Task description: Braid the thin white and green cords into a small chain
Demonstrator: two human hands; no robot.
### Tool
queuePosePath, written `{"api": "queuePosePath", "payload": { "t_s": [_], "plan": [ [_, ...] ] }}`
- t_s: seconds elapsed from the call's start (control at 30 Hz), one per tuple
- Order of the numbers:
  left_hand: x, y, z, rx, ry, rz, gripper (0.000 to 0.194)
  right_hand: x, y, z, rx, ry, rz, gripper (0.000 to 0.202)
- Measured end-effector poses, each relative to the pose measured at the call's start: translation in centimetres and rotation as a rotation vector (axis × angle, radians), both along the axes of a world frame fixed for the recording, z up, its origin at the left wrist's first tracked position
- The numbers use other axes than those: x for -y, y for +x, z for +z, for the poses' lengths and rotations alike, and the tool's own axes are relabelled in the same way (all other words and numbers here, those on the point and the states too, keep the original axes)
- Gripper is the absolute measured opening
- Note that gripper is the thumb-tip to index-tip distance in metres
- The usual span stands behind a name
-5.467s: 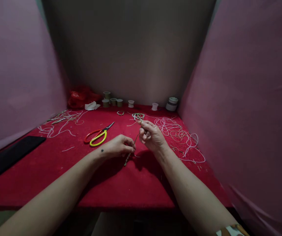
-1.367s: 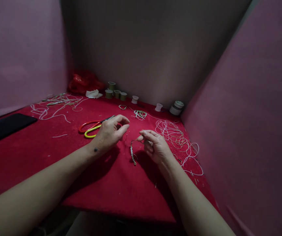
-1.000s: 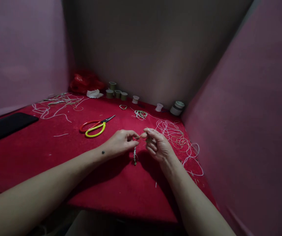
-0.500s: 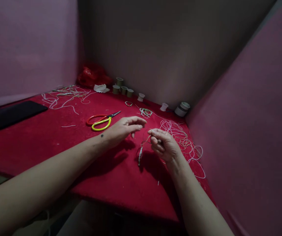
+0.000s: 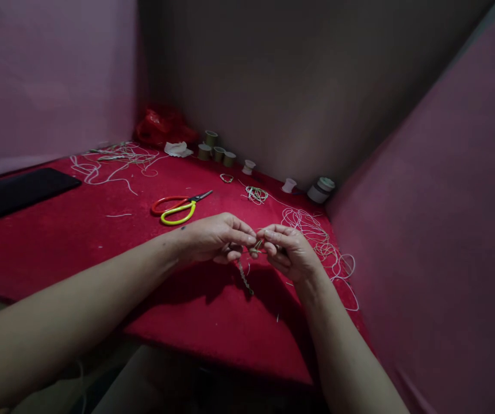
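A short braided cord (image 5: 245,279), pale and knotted, dangles below my fingers over the red cloth. Its thin loose strands (image 5: 257,246) run between my two hands. My left hand (image 5: 225,237) is closed, thumb and fingers pinching the strands near their middle. Facing it, my right hand (image 5: 288,247) pinches the same strands between thumb and forefinger, its other fingers curled. The fingertips of both hands almost touch. Exactly how the strands cross between the fingers is too small to make out.
Scissors (image 5: 180,208) with red and yellow handles lie left of my hands. Tangled cords (image 5: 307,227) spread at the right, and more cords (image 5: 118,161) at the far left. Several thread spools (image 5: 204,152) line the wall. A black flat object (image 5: 23,192) lies at the left.
My left hand has moved right and down to my right hand and closed on the strands. The braid's hanging end has swung slightly right. My right hand has stayed nearly in place.
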State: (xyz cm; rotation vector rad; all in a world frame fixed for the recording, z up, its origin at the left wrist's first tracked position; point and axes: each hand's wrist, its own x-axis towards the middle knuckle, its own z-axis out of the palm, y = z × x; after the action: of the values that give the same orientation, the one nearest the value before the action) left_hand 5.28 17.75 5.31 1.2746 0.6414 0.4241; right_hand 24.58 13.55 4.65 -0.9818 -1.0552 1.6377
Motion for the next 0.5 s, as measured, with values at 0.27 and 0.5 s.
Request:
{"api": "queuePosePath", "payload": {
  "t_s": [0.27, 0.5],
  "plan": [
    [0.1, 0.0, 0.2, -0.094, 0.064, 0.024, 0.015, -0.2, 0.1, -0.3, 0.005, -0.033, 0.03, 0.022],
    [-1.5, -2.0, 1.3, -0.198, 0.188, 0.023, 0.019, -0.1, 0.4, 0.1, 0.05, -0.083, 0.009, 0.019]
  ]
}}
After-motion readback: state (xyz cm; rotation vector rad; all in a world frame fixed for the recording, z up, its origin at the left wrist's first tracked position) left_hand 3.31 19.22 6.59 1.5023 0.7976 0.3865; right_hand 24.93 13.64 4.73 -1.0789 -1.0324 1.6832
